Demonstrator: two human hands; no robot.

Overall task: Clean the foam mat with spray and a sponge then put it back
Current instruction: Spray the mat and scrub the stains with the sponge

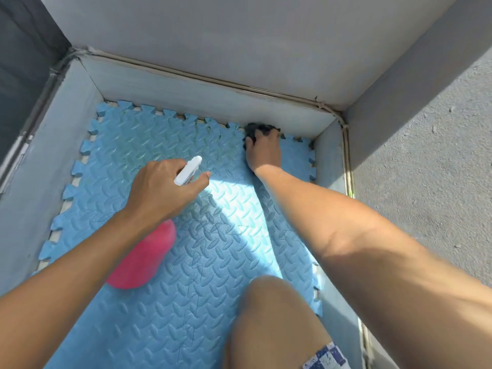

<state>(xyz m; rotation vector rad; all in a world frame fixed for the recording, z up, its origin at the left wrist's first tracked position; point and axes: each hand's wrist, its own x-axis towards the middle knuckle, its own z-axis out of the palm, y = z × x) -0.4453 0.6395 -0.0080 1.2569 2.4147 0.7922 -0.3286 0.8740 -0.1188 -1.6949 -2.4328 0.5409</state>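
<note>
Blue foam, stamped with a diamond-plate pattern and cut into interlocking teeth along the edges: the mat (165,275), lying flat on the floor of a shallow grey-walled recess (207,97) and filling it almost wall to wall. Likely very light and soft underhand, bendy rather than stiff, easily dented by fingertips and probably a little slick where wetted; best lifted by pinching a toothed edge or a free corner and peeling upward, not by dragging from the middle. Faint greenish staining visible near the far edge. Left hand (162,190) curled closed around a spray bottle (149,251), pink body below the wrist, white nozzle (188,170) pointing away toward the far side, index finger stretched out past the nozzle. Right hand (263,153) reaching to the far right corner, fingers clamped down on a dark crumpled sponge (255,130), pressed against the mat where it meets the wall. Count: one mat visible, seams between tiles not clearly made out; one bottle; one sponge; two hands, both occupied. One bare knee (274,315) over the near edge. Scrubbing stage by the look of it, with putting back not yet begun.
</note>
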